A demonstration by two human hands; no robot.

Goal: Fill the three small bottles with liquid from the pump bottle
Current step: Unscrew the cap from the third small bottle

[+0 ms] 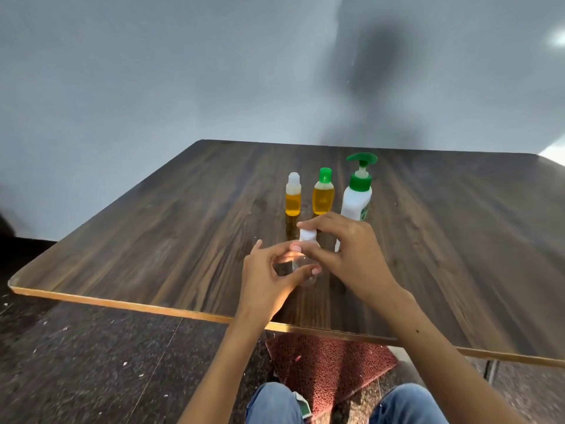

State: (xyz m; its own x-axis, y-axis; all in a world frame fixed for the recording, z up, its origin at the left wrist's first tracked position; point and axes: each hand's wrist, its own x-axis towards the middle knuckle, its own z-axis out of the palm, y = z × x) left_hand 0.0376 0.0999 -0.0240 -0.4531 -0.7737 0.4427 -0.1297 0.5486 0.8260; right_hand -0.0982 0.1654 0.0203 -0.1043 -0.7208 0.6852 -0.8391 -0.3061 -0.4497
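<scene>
left hand [269, 270] grips the clear small bottle [301, 264] on the bench [153, 240]; right hand [345, 252] pinches its white cap [307, 235]. two yellow-filled bottles [307, 194] stand beside the pump bottle [357, 194].

One head-worn camera looks forward and down, close over the table [428, 240]

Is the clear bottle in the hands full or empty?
Empty, it seems: the clear bottle shows no yellow liquid, unlike the two yellow-filled bottles behind it. White cap is on.
</scene>
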